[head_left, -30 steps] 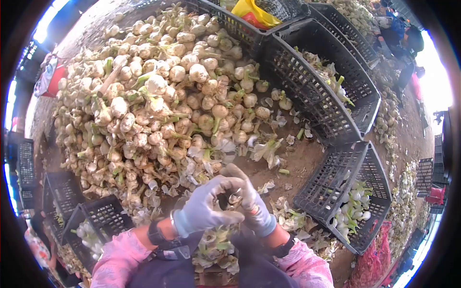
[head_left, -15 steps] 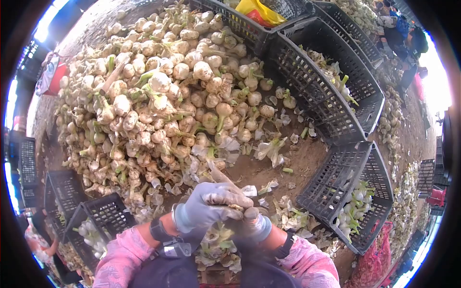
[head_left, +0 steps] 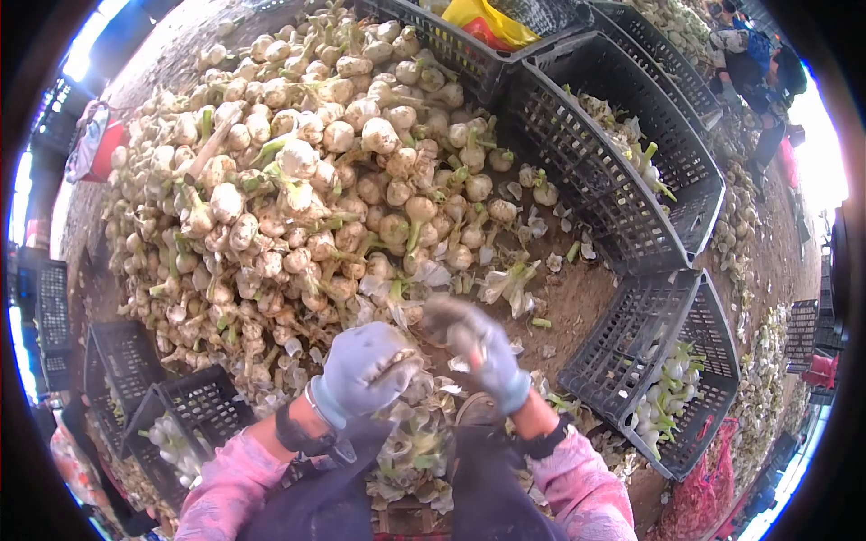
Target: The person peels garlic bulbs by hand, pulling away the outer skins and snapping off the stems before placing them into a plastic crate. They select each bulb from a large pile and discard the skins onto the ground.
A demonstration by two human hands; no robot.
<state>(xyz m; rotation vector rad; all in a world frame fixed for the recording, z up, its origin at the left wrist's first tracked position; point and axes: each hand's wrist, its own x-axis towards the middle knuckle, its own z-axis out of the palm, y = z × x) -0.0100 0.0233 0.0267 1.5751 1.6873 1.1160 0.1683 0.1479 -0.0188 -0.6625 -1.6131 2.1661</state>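
My left hand (head_left: 365, 371), in a pale glove, is curled in front of my lap, its fingers closed round something I cannot make out. To its right, my right hand (head_left: 476, 350) is raised apart from it, gloved and smeared by motion; whether it holds anything is unclear. Beyond both hands lies a large heap of garlic bulbs (head_left: 298, 189) with stems and roots. Loose skins and trimmings (head_left: 417, 455) lie between my legs, below the hands.
A black crate (head_left: 622, 361) at the right holds cleaned white bulbs (head_left: 667, 392). Larger black crates (head_left: 595, 171) stand behind it. More crates (head_left: 206, 406) are at the lower left. A red net bag (head_left: 704, 491) lies lower right. Another person (head_left: 753, 68) is at the upper right.
My hands were together over a small piece and have now parted. The left has moved slightly left and down; the right has risen away from it.
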